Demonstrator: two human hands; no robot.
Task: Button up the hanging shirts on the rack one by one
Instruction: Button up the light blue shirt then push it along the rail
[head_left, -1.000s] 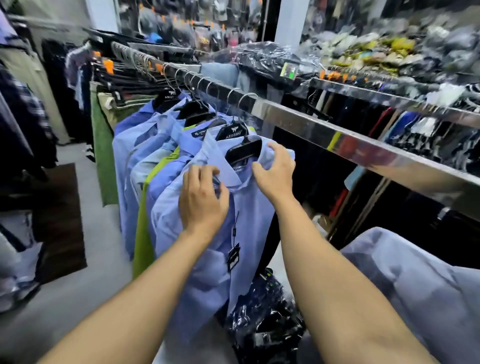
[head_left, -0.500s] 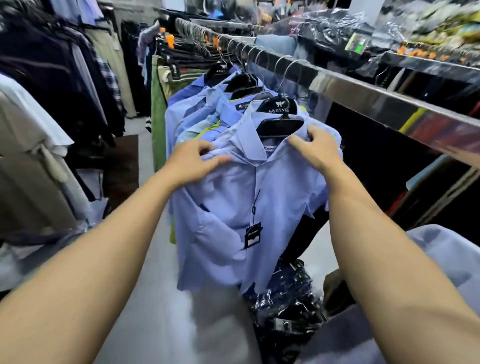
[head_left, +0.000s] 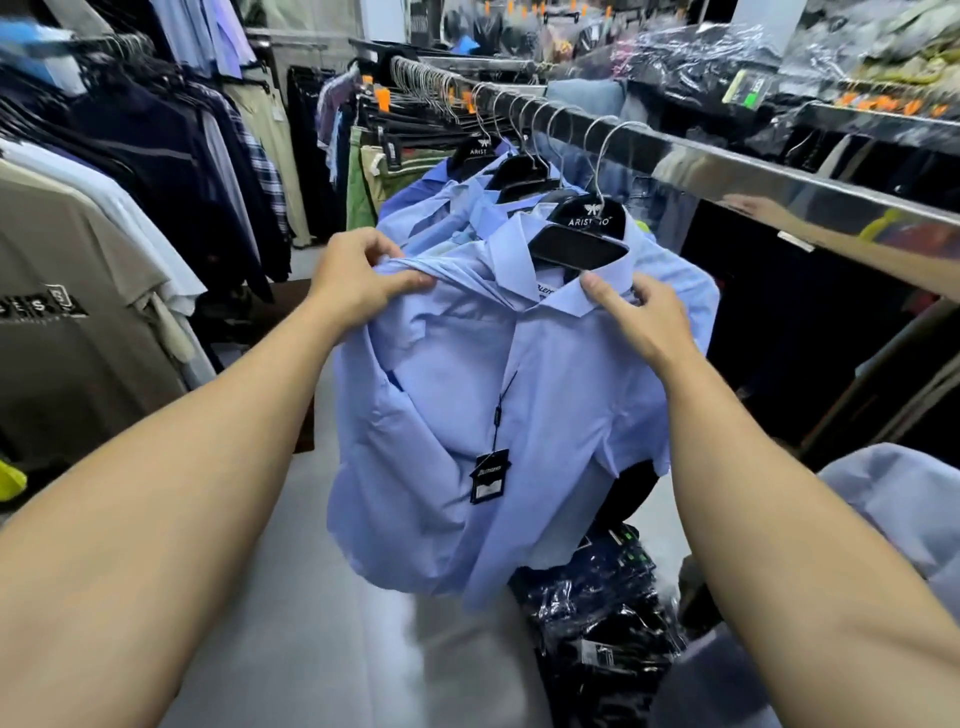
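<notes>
Shirt (head_left: 519, 395): faces you — ready for buttoning.
Left hand (head_left: 358, 280): pinches its shoulder.
Right hand (head_left: 636, 317): fingers curled on collar.

Single head-worn wide-angle view, facing forward and down along the rack (head_left: 727, 171), close over the front shirt (head_left: 519, 415) at arm's reach.
</notes>
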